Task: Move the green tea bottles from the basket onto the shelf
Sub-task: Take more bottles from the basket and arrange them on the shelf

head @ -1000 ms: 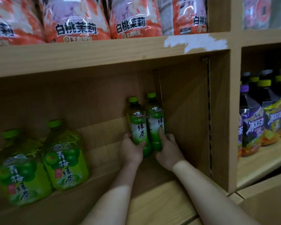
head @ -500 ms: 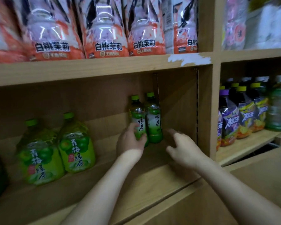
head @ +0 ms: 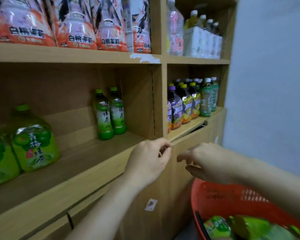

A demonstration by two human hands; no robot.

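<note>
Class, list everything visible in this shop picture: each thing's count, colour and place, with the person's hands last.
Slim plastic green tea bottles: two, green, upright side by side, middle shelf's right end.
Large squat green tea jugs: two showing, yellow-green, same shelf, left.
Orange-and-pink wrapped bottles: several, top shelf.
Dark bottles with purple or yellow caps: a cluster, right compartment.
Pale green bottles: two, right of that cluster.
White-capped bottles in white wrap: four caps showing, top right.
Red plastic basket: one, bottom right.
Blurred green bottles: count unclear, inside the basket.
Light wooden shelf unit: one, brown, filling the view's left.
Left hand: empty, before the shelf's edge.
Right hand: empty, above the basket.
</note>
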